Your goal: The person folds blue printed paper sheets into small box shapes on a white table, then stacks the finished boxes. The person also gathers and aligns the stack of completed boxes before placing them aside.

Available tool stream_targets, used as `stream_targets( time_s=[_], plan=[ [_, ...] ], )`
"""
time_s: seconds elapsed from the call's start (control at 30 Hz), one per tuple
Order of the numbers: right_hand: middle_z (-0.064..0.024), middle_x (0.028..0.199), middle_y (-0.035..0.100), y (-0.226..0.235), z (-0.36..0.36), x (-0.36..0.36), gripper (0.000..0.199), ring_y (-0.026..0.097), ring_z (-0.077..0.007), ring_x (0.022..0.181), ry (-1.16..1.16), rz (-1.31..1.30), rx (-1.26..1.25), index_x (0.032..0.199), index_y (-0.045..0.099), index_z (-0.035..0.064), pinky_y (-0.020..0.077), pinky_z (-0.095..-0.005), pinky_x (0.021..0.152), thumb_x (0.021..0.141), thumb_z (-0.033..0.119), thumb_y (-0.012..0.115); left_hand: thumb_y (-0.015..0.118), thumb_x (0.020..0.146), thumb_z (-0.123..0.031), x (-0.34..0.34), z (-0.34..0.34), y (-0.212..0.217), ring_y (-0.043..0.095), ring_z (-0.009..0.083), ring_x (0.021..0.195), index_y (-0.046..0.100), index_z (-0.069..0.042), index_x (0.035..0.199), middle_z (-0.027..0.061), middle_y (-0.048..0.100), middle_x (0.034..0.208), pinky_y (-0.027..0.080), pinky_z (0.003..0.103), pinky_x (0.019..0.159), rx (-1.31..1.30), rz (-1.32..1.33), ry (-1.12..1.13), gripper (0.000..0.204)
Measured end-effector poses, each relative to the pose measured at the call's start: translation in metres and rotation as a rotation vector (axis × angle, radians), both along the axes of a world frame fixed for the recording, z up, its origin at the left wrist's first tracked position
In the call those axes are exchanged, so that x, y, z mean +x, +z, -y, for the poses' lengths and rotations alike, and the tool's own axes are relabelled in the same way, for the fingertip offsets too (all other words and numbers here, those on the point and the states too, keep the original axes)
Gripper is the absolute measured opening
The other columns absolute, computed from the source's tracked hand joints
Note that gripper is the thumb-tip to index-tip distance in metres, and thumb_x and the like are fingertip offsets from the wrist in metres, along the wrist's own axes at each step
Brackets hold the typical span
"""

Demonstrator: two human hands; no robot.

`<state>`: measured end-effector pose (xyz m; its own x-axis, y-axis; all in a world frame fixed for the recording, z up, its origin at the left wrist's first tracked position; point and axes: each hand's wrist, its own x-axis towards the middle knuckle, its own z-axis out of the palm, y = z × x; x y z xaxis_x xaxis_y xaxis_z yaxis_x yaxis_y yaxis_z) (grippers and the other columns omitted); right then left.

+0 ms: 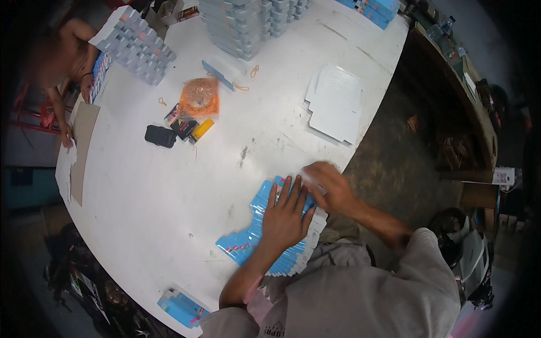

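Blue printed card sheets with white edges (239, 247) lie fanned out in overlapping rows at the table's near edge, right in front of me. My left hand (283, 217) rests flat on them, its fingers stretched out and spread. Beside its fingertips, at the far right corner of the fan, is my right hand (329, 185), bent over the sheet edges. Motion blurs its fingers, so whether they grip a sheet is unclear. Part of the fan is hidden under my left hand and forearm.
On the white table (169, 197) are a stack of white die-cut card blanks (338, 104), an orange plastic bag (200, 97), a black pouch (160, 136) and tall grey-white stacks (231, 28). A blue bundle (183, 307) sits lower left. Another person's hand (86, 87) is at far left.
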<state>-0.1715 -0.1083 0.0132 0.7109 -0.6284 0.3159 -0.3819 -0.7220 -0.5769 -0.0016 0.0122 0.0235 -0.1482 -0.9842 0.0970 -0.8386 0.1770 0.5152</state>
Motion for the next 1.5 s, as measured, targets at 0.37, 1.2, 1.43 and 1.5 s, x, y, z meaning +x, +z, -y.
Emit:
stream_targets(
  time_s=[0.37, 1.2, 1.43, 1.5],
  plan=[
    [-0.0237, 0.125, 0.062, -0.003, 0.000, 0.004, 0.053, 0.060, -0.0412, 0.118, 0.032, -0.144, 0.189, 0.137, 0.062, -0.0019, 0.0475, -0.0566, 0.101, 0.093, 0.024, 0.075, 0.059, 0.102, -0.031, 0.021, -0.027, 0.001, 0.042, 0.0409, 0.149, 0.061, -0.001, 0.142, 0.0195, 0.051, 0.157, 0.027, 0.058, 0.123, 0.020, -0.002, 0.067, 0.051],
    [-0.0174, 0.113, 0.063, 0.015, 0.032, 0.001, 0.043, 0.061, -0.0375, 0.104, -0.166, -0.112, -0.216, 0.127, 0.066, 0.0026, 0.0496, -0.0487, 0.092, 0.087, 0.011, 0.080, 0.068, 0.095, -0.028, 0.015, -0.022, -0.007, 0.059, 0.0366, 0.134, 0.073, -0.002, 0.126, 0.0204, 0.068, 0.136, 0.038, 0.053, 0.113, -0.083, -0.039, 0.122, 0.041],
    [-0.0198, 0.112, 0.062, -0.012, 0.023, -0.014, 0.044, 0.061, -0.0395, 0.102, -0.162, 0.049, 0.253, 0.130, 0.066, 0.0013, 0.0503, -0.0483, 0.092, 0.088, 0.008, 0.076, 0.066, 0.096, -0.022, 0.014, -0.018, 0.005, 0.054, 0.0408, 0.139, 0.071, -0.003, 0.129, 0.0251, 0.062, 0.142, 0.035, 0.056, 0.117, -0.042, -0.017, 0.091, 0.039],
    [-0.0200, 0.111, 0.063, -0.008, 0.015, -0.003, 0.042, 0.062, -0.0393, 0.099, -0.100, -0.075, 0.096, 0.131, 0.066, 0.0014, 0.0515, -0.0479, 0.088, 0.090, 0.007, 0.073, 0.065, 0.096, -0.022, 0.017, -0.016, -0.001, 0.051, 0.0420, 0.142, 0.066, -0.003, 0.137, 0.0268, 0.061, 0.143, 0.031, 0.058, 0.120, -0.092, 0.015, 0.058, 0.045]
  ],
)
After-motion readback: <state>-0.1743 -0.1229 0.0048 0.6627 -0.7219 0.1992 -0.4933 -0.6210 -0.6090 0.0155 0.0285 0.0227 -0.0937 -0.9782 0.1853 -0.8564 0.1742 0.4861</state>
